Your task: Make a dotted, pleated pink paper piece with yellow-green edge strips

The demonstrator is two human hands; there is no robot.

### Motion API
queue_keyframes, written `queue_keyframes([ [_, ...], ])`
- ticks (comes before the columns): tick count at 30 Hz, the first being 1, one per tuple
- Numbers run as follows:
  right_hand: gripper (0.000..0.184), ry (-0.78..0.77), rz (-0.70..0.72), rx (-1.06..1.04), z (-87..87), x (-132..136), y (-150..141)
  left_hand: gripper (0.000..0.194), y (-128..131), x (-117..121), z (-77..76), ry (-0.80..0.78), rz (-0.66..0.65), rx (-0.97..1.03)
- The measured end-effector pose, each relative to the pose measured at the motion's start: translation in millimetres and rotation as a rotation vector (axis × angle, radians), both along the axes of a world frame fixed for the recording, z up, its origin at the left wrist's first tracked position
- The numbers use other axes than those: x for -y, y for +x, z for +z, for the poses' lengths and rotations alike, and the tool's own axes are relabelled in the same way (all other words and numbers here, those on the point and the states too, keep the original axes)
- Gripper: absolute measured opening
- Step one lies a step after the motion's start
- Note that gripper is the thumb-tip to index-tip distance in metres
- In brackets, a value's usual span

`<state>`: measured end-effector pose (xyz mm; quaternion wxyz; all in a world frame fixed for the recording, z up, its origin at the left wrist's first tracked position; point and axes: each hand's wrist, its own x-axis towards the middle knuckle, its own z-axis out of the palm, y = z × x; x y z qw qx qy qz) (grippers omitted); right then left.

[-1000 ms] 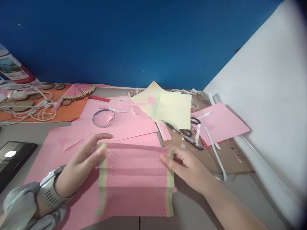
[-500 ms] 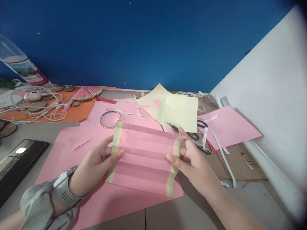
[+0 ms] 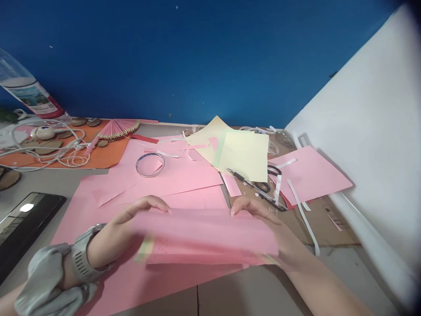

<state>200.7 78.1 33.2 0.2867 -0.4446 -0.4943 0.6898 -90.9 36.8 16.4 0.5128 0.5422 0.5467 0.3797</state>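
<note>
A pink folded paper (image 3: 204, 228) with pale green and yellow striped ends is held low over the table, tipped so a plain pink flap faces me. My left hand (image 3: 120, 232), a grey watch on its wrist, pinches it near the top left. At the top right, the fingers of my right hand (image 3: 258, 210) close on the same paper. Both thumbs are hidden behind or under the flap, which is smeared by motion. Larger pink sheets (image 3: 108, 281) lie beneath. A tape-like ring (image 3: 137, 165) rests on them.
Beyond my right hand lie a pen (image 3: 239, 176), black-handled scissors (image 3: 273, 170), pale yellow paper (image 3: 246, 156) and white strips (image 3: 302, 210). On the left are a phone (image 3: 42, 221), white cables (image 3: 77, 159), a pink paper fan (image 3: 116, 127) and a bottle (image 3: 33, 98). A blue wall (image 3: 197, 61) stands behind.
The paper, earlier spread flat with its pleats and striped ends facing me, has been lowered and tipped over. Both hands have shifted from its sides to its upper edge.
</note>
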Motion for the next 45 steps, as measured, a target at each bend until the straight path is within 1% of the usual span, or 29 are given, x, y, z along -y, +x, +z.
queue_keyframes([
  [1,0.009,-0.048,0.026,-0.060,0.2,0,1,0.023,-1,-1,1.6,0.032,0.000,0.007],
  [3,0.021,-0.075,0.066,-0.125,0.0,1,2,0.033,-1,-2,6.7,0.043,0.009,0.024],
  [4,0.030,-0.051,0.086,-0.109,0.2,1,2,0.036,0,-3,9.4,0.037,0.008,0.028],
  [5,0.036,-0.010,0.106,-0.051,0.9,1,2,0.037,1,-4,11.7,0.024,0.001,0.028],
  [6,0.038,0.039,0.125,0.041,2.1,1,2,0.034,3,-5,13.2,0.013,-0.017,0.023],
  [7,0.034,0.076,0.145,0.147,3.7,1,1,0.030,4,-5,13.7,0.007,-0.037,0.013],
  [8,0.026,0.094,0.166,0.252,5.7,1,1,0.024,6,-5,13.3,0.003,-0.058,0.000],
  [9,0.019,0.095,0.193,0.338,7.8,1,1,0.018,7,-5,12.2,-0.004,-0.085,-0.013],
  [10,0.017,0.089,0.222,0.395,9.6,1,0,0.013,8,-5,10.7,-0.015,-0.111,-0.023],
  [11,0.018,0.082,0.249,0.424,11.2,0,1,0.015,10,-4,9.0,-0.027,-0.130,-0.030],
  [13,0.017,0.093,0.285,0.459,13.3,0,1,0.030,12,-4,6.7,-0.053,-0.148,-0.039],
  [15,0.021,0.144,0.285,0.506,15.2,0,1,0.042,15,-4,6.7,-0.079,-0.130,-0.041],
  [16,0.022,0.167,0.282,0.527,16.6,0,1,0.042,16,-4,7.4,-0.089,-0.120,-0.043],
  [19,0.023,0.209,0.291,0.551,22.2,-1,-3,0.028,17,-4,9.3,-0.146,-0.135,-0.059],
  [20,0.023,0.215,0.297,0.553,23.8,-1,-4,0.027,17,-4,9.1,-0.166,-0.141,-0.072],
  [22,0.022,0.225,0.274,0.559,25.2,-1,-6,0.032,18,-3,6.9,-0.191,-0.136,-0.095],
  [24,0.021,0.213,0.196,0.548,24.0,0,-7,0.035,18,-2,3.9,-0.179,-0.108,-0.101],
  [26,0.028,0.166,0.111,0.517,22.0,0,-6,0.036,18,-1,2.2,-0.145,-0.060,-0.105],
  [28,0.037,0.086,0.120,0.434,20.5,0,-4,0.036,18,-2,3.7,-0.102,0.015,-0.125],
  [30,0.038,0.025,0.183,0.350,19.4,0,-3,0.032,19,-2,8.2,-0.060,0.074,-0.155],
  [31,0.037,0.009,0.200,0.325,18.5,0,-3,0.030,20,-2,11.0,-0.037,0.082,-0.165],
  [32,0.036,0.008,0.188,0.321,16.9,1,-4,0.027,20,-2,13.6,-0.013,0.077,-0.172],
  [35,0.034,0.076,0.054,0.402,9.5,3,-6,0.021,21,-2,16.9,0.028,0.026,-0.207],
  [38,0.033,0.158,-0.046,0.484,2.8,4,-9,0.026,20,-1,10.8,-0.015,-0.010,-0.257],
  [40,0.032,0.170,-0.058,0.499,1.2,4,-10,0.030,19,-1,4.6,-0.062,-0.023,-0.252],
  [43,0.033,0.149,-0.047,0.423,2.2,2,-10,0.040,19,-1,-0.3,-0.080,0.004,-0.237],
  [45,0.046,0.177,-0.056,0.382,3.4,2,-10,0.049,20,0,0.4,-0.057,0.043,-0.240],
])
